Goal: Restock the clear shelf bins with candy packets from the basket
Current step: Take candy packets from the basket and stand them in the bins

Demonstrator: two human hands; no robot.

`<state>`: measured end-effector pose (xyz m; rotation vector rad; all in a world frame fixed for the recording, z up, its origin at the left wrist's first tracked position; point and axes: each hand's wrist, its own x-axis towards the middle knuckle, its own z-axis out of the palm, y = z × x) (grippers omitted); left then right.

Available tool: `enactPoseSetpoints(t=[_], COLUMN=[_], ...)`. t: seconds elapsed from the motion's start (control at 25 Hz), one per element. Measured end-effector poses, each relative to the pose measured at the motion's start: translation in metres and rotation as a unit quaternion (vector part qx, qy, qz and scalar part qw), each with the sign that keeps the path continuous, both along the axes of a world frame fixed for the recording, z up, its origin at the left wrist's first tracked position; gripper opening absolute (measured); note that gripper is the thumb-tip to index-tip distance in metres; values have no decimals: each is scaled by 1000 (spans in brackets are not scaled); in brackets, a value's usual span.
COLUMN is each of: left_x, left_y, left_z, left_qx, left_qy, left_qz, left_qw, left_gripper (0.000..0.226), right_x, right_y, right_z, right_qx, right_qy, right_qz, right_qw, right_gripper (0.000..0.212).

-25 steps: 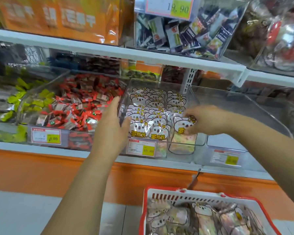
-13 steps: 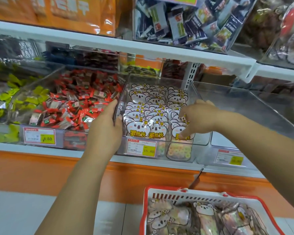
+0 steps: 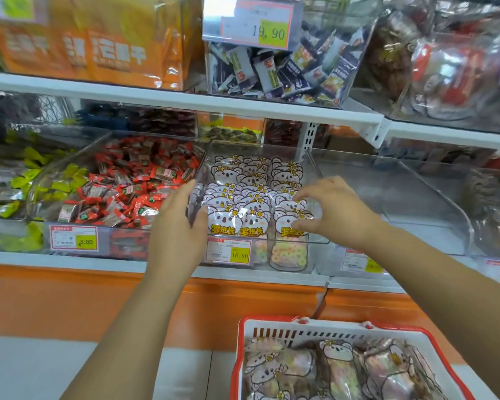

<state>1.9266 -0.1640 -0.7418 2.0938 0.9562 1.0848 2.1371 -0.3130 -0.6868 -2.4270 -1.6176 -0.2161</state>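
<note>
Head view gives us the candy packets (image 3: 254, 197), white with a koala face and a yellow flower, standing upright in three rows inside a clear bin (image 3: 311, 166) on the lower shelf (image 3: 70, 259). The front packet of each row leans on the front wall of the bin, and coloured ring sweets show through its lower part.

Our right hand (image 3: 329, 209) is over the right row, half open like a claw. The thumb presses on the face of the front packet and the bent fingers come down on the tops of packets a little behind, so the hand grasps the front few packets between them. Our left hand (image 3: 176, 226) is at the front left corner of the same bin. Its fingers lie almost straight along the outside of the left wall and the thumb comes round to the other side, so it holds this wall between them.

A price label (image 3: 228, 252) reading 16.80 sits on the front of the bin. Below, near to us, stands the basket (image 3: 272, 323), white with a red rim, and more koala packets lie flat in it. Just left of the clear bin, another bin holds red-wrapped sweets (image 3: 133, 186), and further left are yellow-green packets (image 3: 41, 180). On the upper shelf (image 3: 156, 96) we see dark packets (image 3: 274, 70) behind a tag (image 3: 254, 27) reading 19.90, with orange bags (image 3: 98, 41) to the left.
</note>
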Motion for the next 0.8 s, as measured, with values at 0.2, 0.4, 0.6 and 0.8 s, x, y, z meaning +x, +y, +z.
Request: enactPoseSetpoints(t=[0.2,0.4,0.6,0.8], left_x=[2,25,40,60], left_y=[-75,-155,-204,-248], left_z=[-3,-66,-136,-171], left_qx=[65,-94,-181,-292], left_qy=[-75,163,356,367], left_qz=[-130,-344,-396,-415], left_qw=[986,920,827,779], left_gripper=[40,42,45,43], right_x=[-44,-34,-22,0], right_y=[-92,-170,-227,-256], right_z=[-21,-126,-173,-148], right_qx=[269,30,-220,-96], right_qy=[177,309,256,288], right_qz=[-35,-174,-231,-316], right_qw=[946,934,913,899], right_gripper=[16,17,25,24])
